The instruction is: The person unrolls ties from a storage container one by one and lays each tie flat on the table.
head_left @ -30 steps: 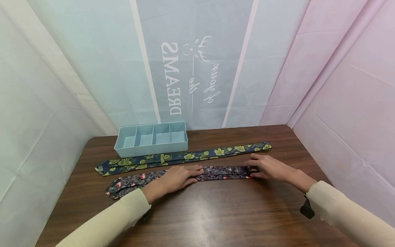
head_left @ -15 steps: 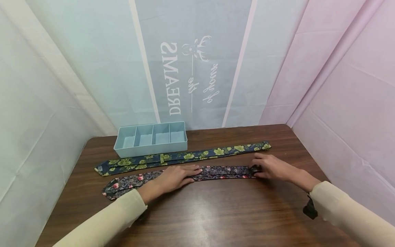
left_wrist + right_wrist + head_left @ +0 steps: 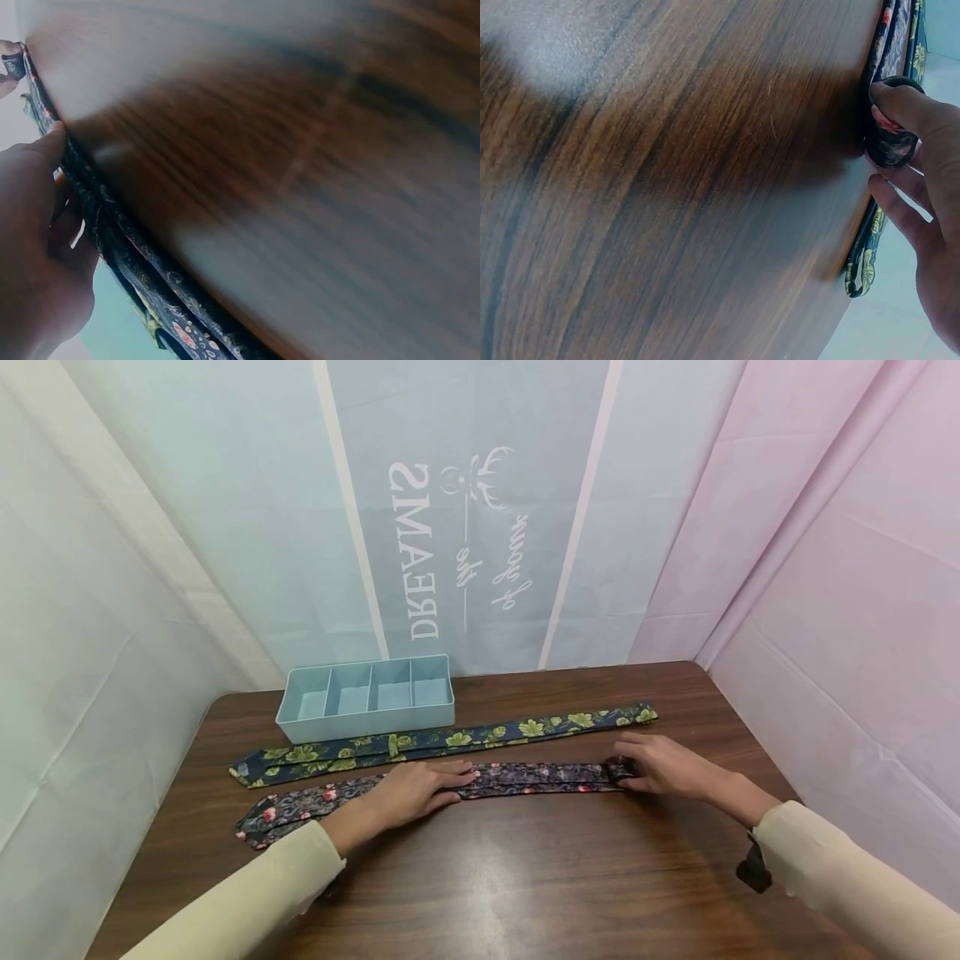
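Note:
A dark necktie (image 3: 540, 777) with pink-red flowers lies lengthwise across the table, its wide pointed end at the left. My left hand (image 3: 408, 792) rests on its middle with fingers extended, hiding part of the cloth. At the right end, my right hand (image 3: 667, 767) pinches a small rolled-up part of this tie between thumb and fingers. The right wrist view shows the roll (image 3: 891, 135) as a round coil under the thumb. Just behind lies a navy necktie (image 3: 528, 729) with yellow-green flowers, laid out long and apart from both hands.
A light-blue box (image 3: 367, 724) with several compartments stands at the back left, close behind the navy tie. The brown wooden table (image 3: 525, 877) ends at a hanging printed cloth (image 3: 480, 527) behind, with pale cloth walls at both sides.
My left hand has slid a little to the left along the dark tie, and the tie's wide end has shifted left too. My right hand has moved slightly right with the rolled end.

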Tool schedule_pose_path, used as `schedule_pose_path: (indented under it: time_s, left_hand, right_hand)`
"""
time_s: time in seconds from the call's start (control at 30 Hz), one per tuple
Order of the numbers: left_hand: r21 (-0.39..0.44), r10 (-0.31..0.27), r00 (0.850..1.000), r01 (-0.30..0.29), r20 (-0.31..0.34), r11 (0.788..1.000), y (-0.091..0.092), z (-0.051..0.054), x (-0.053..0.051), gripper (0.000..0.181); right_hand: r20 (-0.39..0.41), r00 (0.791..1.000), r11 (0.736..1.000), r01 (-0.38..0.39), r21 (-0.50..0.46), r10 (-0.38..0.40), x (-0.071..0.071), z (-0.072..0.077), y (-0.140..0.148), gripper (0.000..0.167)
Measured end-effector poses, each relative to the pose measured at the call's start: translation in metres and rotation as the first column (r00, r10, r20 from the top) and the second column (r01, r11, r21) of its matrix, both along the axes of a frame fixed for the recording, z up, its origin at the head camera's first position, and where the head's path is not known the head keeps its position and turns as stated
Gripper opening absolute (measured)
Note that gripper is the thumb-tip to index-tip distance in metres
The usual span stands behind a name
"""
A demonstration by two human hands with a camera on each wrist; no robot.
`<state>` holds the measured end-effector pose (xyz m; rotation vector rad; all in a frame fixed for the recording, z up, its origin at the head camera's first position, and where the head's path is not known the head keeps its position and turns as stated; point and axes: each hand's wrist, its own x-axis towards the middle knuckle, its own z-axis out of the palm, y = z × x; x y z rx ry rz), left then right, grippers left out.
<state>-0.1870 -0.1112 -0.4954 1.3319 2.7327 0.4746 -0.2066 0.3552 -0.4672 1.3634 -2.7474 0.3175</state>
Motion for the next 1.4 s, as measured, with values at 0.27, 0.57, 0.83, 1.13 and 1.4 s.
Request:
schedule_pose_path:
  time_s: [0.27, 0.57, 0.83, 1.13, 1.4]
  left_hand:
    - [-0.053, -0.028, 0.999, 0.025, -0.042, 0.998, -0.002, 0.007, 0.001, 0.045]
    - [-0.092, -0.031, 0.995, 0.022, -0.098, 0.996, 0.028, 0.016, -0.002, 0.048]
    - [-0.152, -0.072, 0.996, 0.063, -0.058, 0.986, 0.054, 0.012, -0.009, 0.052]
    - [-0.101, -0.075, 0.996, 0.069, -0.054, 0.992, 0.052, 0.004, -0.009, 0.043]
    - [-0.013, -0.078, 0.996, 0.077, -0.052, 0.997, 0.042, 0.0, -0.008, 0.04]
  right_hand:
    - [-0.004, 1.0, 0.999, 0.013, 0.031, -0.013, -0.002, -0.001, 0.0, 0.037]
    - [-0.02, 1.0, 0.999, -0.008, 0.049, 0.009, -0.005, -0.001, -0.001, 0.036]
    - [0.04, 0.999, 0.995, -0.014, 0.099, 0.01, -0.008, 0.001, -0.003, 0.036]
    - [0.105, 0.994, 0.995, -0.014, 0.096, 0.004, -0.01, 0.005, -0.006, 0.026]
    - [0.086, 0.996, 0.997, -0.012, 0.073, 0.005, -0.011, 0.006, -0.003, 0.028]
